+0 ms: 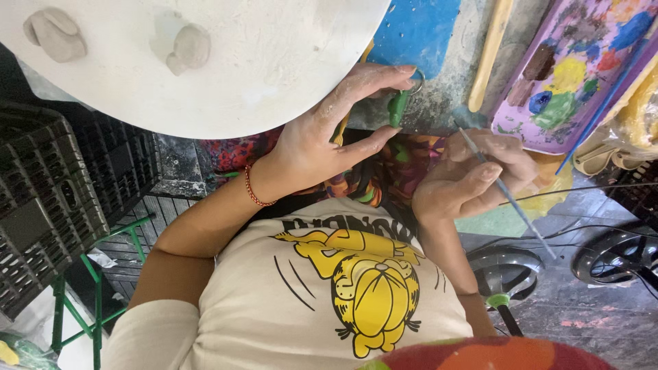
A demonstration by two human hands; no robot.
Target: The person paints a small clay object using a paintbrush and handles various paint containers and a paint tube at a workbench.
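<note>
Green keyring piece (pixel 397 107): small green moulded figure on a metal ring (pixel 419 83), hanging at the near edge of the paint-stained table (pixel 439 82), centre of the scene.
Long axis: runs near to far, with the ring at the far end.
Left hand (pixel 322 137): pinches the green keyring piece, forefinger on the ring end and thumb under the near end; clay dust on the fingers, a red bead bracelet (pixel 253 192) at the wrist.
Right hand (pixel 473 178): fingers curled around a thin paintbrush (pixel 528 219) in a pen grip.
Brush tip: lies just right of the green keyring piece and apart from it; the handle slants away to the near right.
Nearer hand: the left already holds the piece; the right is beside it.
Purple paint tray (pixel 521 133): far right, holding blue, green, yellow and brown patches.
Wooden stick (pixel 490 55): on the table, left of the tray.
White round board (pixel 274 68): far left, carrying two grey clay lumps (pixel 188 48).
Black plastic crates (pixel 41 205): near left, on the floor.
</note>
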